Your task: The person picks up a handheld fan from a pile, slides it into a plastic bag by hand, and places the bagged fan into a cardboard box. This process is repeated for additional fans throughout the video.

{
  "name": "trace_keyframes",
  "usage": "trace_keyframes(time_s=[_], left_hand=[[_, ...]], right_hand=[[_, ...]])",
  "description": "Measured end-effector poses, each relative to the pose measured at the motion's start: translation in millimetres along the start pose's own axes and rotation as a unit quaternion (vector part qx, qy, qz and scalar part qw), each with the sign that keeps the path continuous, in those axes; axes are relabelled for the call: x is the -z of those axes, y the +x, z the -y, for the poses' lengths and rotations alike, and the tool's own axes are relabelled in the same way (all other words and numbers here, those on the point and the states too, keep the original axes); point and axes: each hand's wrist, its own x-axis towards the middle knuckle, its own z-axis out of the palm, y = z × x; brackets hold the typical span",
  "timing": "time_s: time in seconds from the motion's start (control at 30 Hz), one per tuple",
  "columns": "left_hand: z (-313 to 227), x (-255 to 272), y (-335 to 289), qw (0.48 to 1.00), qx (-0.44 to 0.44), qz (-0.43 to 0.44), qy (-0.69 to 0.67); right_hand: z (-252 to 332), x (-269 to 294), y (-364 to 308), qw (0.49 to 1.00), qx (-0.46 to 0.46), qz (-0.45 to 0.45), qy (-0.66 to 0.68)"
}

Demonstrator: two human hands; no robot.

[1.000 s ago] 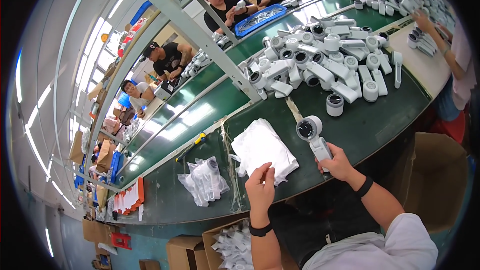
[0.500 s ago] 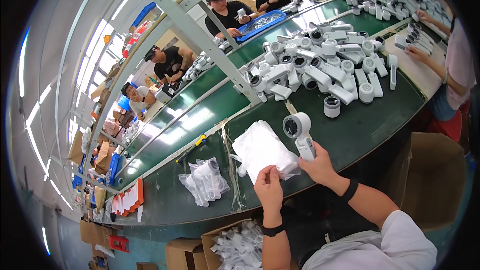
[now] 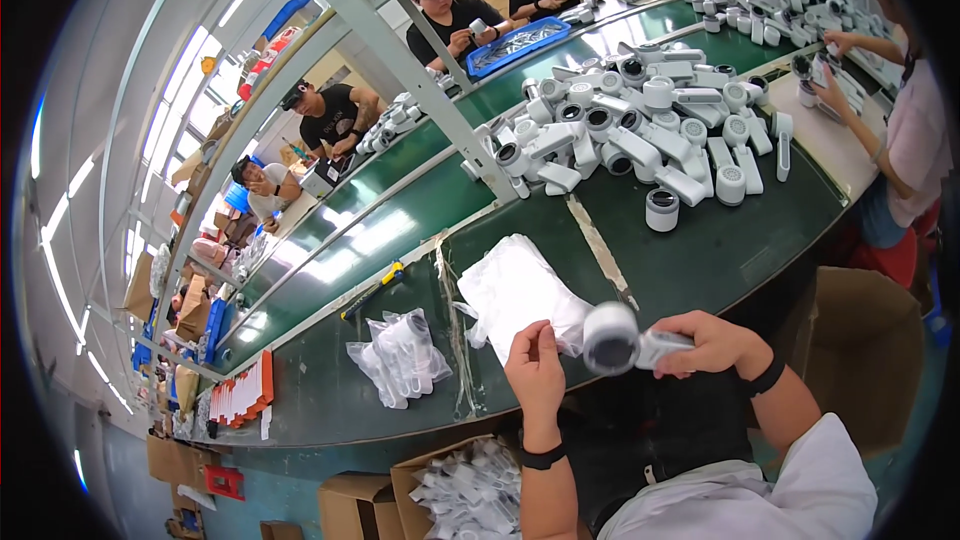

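Observation:
My right hand is closed round the handle of a white handheld fan, whose round head points left and is smeared by motion. At the near edge of a stack of thin white plastic bags, my left hand is closed in a pinch on a bag's edge. The fan's head is close to the right of my left fingers and the stack's corner. Left of the stack lie several fans in clear bags on the green table.
A large pile of white fans covers the table's far side, with one short white fan part in front. A yellow-handled screwdriver lies left. Below stand a carton of bagged fans and a brown carton. Co-workers sit opposite and right.
My right hand has moved right and slightly down, and the fan has swung from upright to lying sideways. My left hand keeps its pinch at nearly the same place.

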Motion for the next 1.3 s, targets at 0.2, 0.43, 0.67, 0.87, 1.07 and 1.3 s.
trace_keyframes(time_s=[0.2, 0.43, 0.67, 0.87, 1.07, 1.3], left_hand=[[-2, 10, 2, 0.998, 0.013, 0.048, 0.039], [-6, 30, 3, 0.992, 0.018, 0.120, 0.046], [-1, 35, 8, 0.985, -0.057, 0.131, 0.095], [2, 28, -1, 0.987, -0.054, 0.123, 0.087], [-6, 11, -5, 0.980, -0.115, 0.056, 0.154], [13, 21, -1, 0.994, -0.068, 0.010, 0.086]], right_hand=[[18, 0, 21, 0.975, -0.112, 0.096, -0.164], [5, 5, 58, 0.954, -0.128, 0.184, -0.199], [8, -6, 55, 0.969, -0.145, 0.087, -0.179], [-8, -21, 48, 0.992, -0.110, -0.016, -0.064], [-18, -31, 48, 0.993, -0.081, -0.051, -0.070], [-6, -36, 44, 0.990, -0.090, -0.049, -0.101]])
